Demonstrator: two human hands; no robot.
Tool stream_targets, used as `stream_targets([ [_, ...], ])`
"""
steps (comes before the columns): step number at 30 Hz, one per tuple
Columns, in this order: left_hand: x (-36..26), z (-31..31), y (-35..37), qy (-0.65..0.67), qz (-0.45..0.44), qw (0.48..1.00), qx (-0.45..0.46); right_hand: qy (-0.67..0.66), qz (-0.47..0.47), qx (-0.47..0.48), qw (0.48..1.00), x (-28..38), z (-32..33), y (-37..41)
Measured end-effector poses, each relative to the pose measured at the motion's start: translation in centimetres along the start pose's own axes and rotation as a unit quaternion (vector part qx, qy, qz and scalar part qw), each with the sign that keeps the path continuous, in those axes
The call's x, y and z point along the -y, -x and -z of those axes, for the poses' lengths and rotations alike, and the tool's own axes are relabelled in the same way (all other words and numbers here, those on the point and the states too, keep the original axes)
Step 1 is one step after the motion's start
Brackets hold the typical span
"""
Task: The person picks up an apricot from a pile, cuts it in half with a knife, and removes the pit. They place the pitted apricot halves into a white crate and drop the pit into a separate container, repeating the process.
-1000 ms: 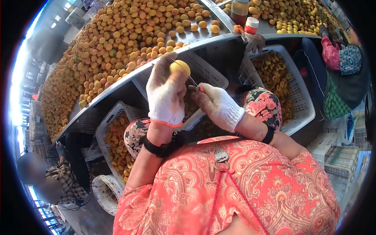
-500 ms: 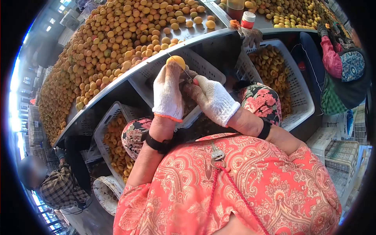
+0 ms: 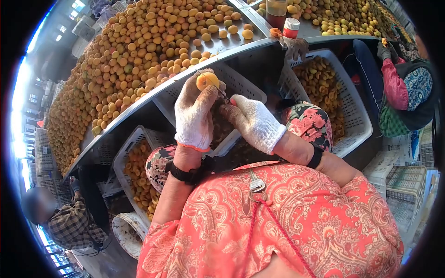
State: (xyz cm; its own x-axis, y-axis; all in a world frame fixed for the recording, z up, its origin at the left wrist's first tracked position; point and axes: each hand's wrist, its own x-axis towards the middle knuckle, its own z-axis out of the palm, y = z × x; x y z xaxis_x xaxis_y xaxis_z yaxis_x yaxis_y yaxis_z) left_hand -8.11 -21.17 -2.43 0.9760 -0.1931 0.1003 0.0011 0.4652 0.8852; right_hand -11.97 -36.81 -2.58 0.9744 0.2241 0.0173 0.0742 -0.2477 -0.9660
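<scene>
An orange apricot [image 3: 206, 80] sits between the thumb and fingers of my left hand [image 3: 194, 111], which wears a stained white glove. My right hand [image 3: 252, 118], gloved too, is closed round a small tool [image 3: 225, 98] with a red part by the thumb. The tool's thin metal part reaches toward the fruit, and its tip is partly hidden by the left fingers. Both hands are close together above a perforated crate [image 3: 243, 83], just in front of the metal table edge.
A metal table [image 3: 227, 44] bears a large heap of apricots [image 3: 134, 55]. A red jar [image 3: 291, 28] stands near its edge, beside a hanging glove [image 3: 295, 48]. Crates of cut fruit [image 3: 359, 109] [image 3: 123, 162] flank my knees. Co-workers [image 3: 76, 222] [image 3: 405, 88] sit either side.
My left hand has turned and shifted slightly left, so more of the apricot shows. My right hand has moved slightly down. The right co-worker's hands now show an orange piece.
</scene>
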Motion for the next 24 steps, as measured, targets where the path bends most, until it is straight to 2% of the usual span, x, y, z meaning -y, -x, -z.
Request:
stream_targets([
  [3, -0.4, -0.2, 0.0, 0.022, 0.010, 1.000, -0.010, 0.021, 0.036, -0.015, 0.999, -0.3, -0.1, -0.1],
  [5, -0.3, -0.1, -0.1, -0.101, -0.038, 0.994, -0.031, -0.140, -0.014, 0.030, 0.990, -0.6, -0.3, -0.1],
  [6, -0.4, 0.0, -0.1, -0.102, -0.038, 0.994, -0.031, -0.140, -0.014, 0.030, 0.990, 0.2, 0.1, 0.0],
  [8, -0.7, 0.2, -0.1, -0.272, -0.080, 0.957, -0.066, -0.297, -0.208, 0.099, 0.927, 2.2, 1.4, 0.3],
  [9, -0.6, 0.4, -0.1, -0.272, -0.080, 0.957, -0.067, -0.336, -0.176, 0.113, 0.918, 1.7, 1.8, 0.3],
  [10, -0.5, 0.8, -0.1, -0.260, -0.079, 0.961, -0.055, -0.336, -0.176, 0.113, 0.918, 1.6, 1.6, 0.3],
  [12, -0.4, 0.8, 0.0, -0.248, -0.079, 0.965, -0.042, -0.196, -0.099, 0.084, 0.972, 1.6, 1.2, 0.4],
  [17, -0.6, 0.0, 0.3, -0.157, -0.063, 0.985, -0.047, -0.156, -0.090, 0.080, 0.980, 1.7, 1.1, 0.4],
  [19, -0.6, 0.3, 0.3, -0.176, -0.065, 0.981, -0.049, -0.134, -0.091, 0.084, 0.983, 1.5, 1.1, 0.4],
  [21, -0.6, 0.2, 0.4, -0.195, -0.065, 0.977, -0.051, -0.124, -0.022, 0.047, 0.991, 0.4, 0.5, 0.4],
  [23, -0.4, -0.3, 0.6, -0.080, -0.042, 0.994, -0.054, -0.113, -0.015, 0.040, 0.993, 0.0, 0.2, 0.4],
  [24, -0.3, -0.4, 0.6, -0.080, -0.042, 0.994, -0.053, -0.104, -0.007, 0.035, 0.994, -0.2, 0.0, 0.4],
])
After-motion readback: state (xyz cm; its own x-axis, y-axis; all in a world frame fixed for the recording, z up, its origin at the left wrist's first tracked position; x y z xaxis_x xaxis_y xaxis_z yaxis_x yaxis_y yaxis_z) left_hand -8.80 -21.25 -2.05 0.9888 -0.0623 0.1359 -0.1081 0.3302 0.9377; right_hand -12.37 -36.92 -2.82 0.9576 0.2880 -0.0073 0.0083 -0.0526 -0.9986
